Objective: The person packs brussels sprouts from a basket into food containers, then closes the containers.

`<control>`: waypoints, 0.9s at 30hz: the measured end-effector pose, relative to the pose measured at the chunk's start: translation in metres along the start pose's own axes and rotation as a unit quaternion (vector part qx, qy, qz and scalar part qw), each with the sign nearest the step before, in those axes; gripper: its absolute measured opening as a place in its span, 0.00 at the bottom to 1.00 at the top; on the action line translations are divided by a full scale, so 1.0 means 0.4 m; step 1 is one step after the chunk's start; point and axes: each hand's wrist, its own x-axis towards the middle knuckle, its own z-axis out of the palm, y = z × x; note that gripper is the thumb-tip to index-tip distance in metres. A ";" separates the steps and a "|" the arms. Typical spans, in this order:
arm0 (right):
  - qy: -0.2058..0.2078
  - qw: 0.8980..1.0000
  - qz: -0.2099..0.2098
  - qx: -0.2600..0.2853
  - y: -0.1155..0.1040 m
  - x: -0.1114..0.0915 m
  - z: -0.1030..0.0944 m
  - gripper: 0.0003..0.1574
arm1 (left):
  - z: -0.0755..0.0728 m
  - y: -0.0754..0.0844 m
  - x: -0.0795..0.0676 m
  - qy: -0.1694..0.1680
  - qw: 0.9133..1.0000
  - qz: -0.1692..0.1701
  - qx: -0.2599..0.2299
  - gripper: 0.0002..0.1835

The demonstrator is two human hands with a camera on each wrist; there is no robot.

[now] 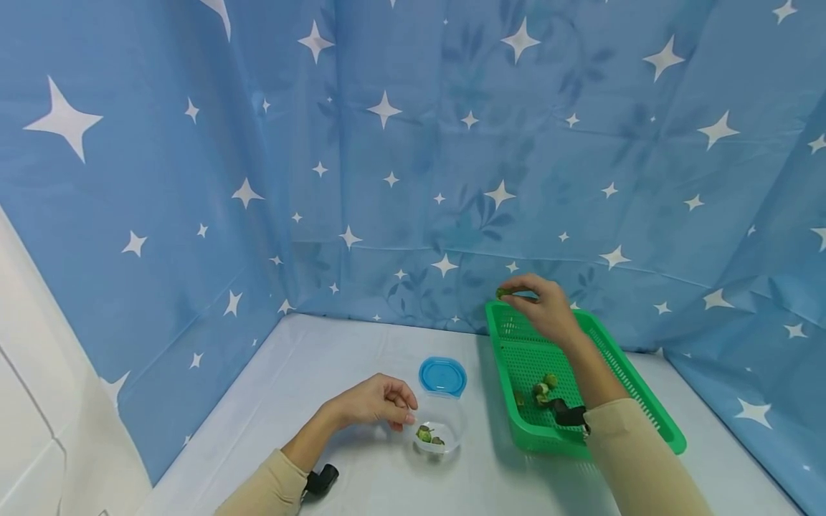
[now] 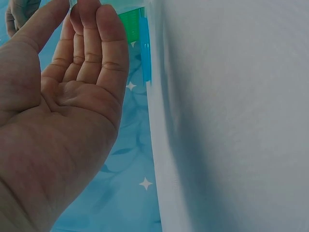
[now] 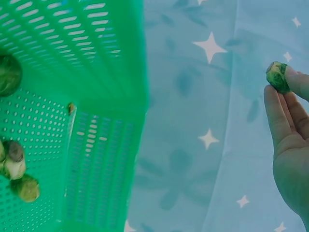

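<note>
My right hand (image 1: 542,308) pinches a green Brussels sprout (image 3: 277,77) between thumb and fingertips, above the far end of the green basket (image 1: 667,433). Several more sprouts (image 1: 544,387) lie on the perforated basket floor. My left hand (image 1: 377,401) is at the left side of a small clear plastic container (image 1: 454,419), thumb and fingertips right at its rim. Its fingers look relaxed and fairly straight in the left wrist view, with their tips partly cut off. A few sprouts (image 1: 426,434) lie inside the container.
A blue lid (image 1: 443,376) lies just behind the clear container on the white table (image 1: 361,480). The basket stands to the container's right. A blue curtain (image 1: 413,150) with white stars rises behind the table and at both sides.
</note>
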 end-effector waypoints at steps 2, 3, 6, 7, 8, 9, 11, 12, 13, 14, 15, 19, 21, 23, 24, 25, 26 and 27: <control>0.002 1.000 -0.010 0.009 -0.011 0.002 0.005 0.13 | 0.001 0.000 0.000 0.000 1.000 0.000 0.000 0.14; 0.002 1.000 -0.014 0.013 -0.017 0.003 0.008 0.13 | 0.000 0.000 0.000 -0.001 1.000 0.000 0.000 0.14; 0.004 0.999 -0.029 0.032 -0.036 0.005 0.016 0.12 | 0.000 0.001 0.000 -0.001 1.000 -0.001 -0.002 0.14; 0.005 0.999 -0.034 0.040 -0.042 0.006 0.019 0.12 | 0.000 0.001 0.000 -0.001 1.000 -0.001 -0.003 0.14; 0.005 0.998 -0.039 0.048 -0.049 0.007 0.022 0.12 | 0.000 0.001 0.000 0.000 1.000 -0.002 -0.004 0.15; 0.005 0.997 -0.045 0.055 -0.056 0.007 0.025 0.12 | -0.001 0.001 0.000 0.000 1.000 -0.002 -0.005 0.15; 0.006 0.996 -0.058 0.068 -0.069 0.006 0.031 0.12 | -0.001 0.001 0.001 -0.001 1.000 -0.002 -0.004 0.16; 0.006 0.995 -0.065 0.073 -0.075 0.005 0.033 0.12 | -0.001 0.001 0.001 -0.002 1.000 -0.002 -0.005 0.16; 0.006 0.995 -0.068 0.078 -0.082 0.005 0.036 0.12 | -0.002 0.001 0.001 -0.003 1.000 -0.003 -0.004 0.17; 0.006 0.994 -0.073 0.080 -0.088 0.003 0.039 0.12 | -0.002 0.001 0.001 -0.004 1.000 -0.002 -0.004 0.17; 0.006 0.994 -0.077 0.081 -0.092 0.003 0.042 0.12 | -0.002 0.001 0.001 -0.006 1.000 0.000 -0.005 0.17; 0.008 0.992 -0.093 0.087 -0.107 0.000 0.054 0.13 | -0.002 0.001 0.000 -0.010 1.000 0.003 -0.008 0.19; 0.010 0.991 -0.099 0.092 -0.113 -0.003 0.059 0.14 | -0.002 0.002 0.000 -0.010 1.000 0.005 -0.010 0.19; 0.012 0.990 -0.102 0.097 -0.120 -0.006 0.065 0.14 | -0.002 0.002 -0.001 -0.010 1.000 0.005 -0.008 0.20; 0.014 0.990 -0.104 0.099 -0.122 -0.009 0.068 0.14 | -0.002 0.002 -0.001 -0.009 1.000 0.005 -0.008 0.20; 0.015 0.989 -0.105 0.099 -0.125 -0.011 0.070 0.14 | -0.002 0.003 -0.002 -0.009 1.000 0.005 -0.008 0.20; 0.016 0.989 -0.106 0.103 -0.127 -0.014 0.073 0.14 | -0.003 0.003 -0.002 -0.009 1.000 0.005 -0.008 0.20; 0.017 0.989 -0.106 0.104 -0.129 -0.018 0.075 0.14 | -0.003 0.003 -0.003 -0.008 1.000 0.005 -0.007 0.20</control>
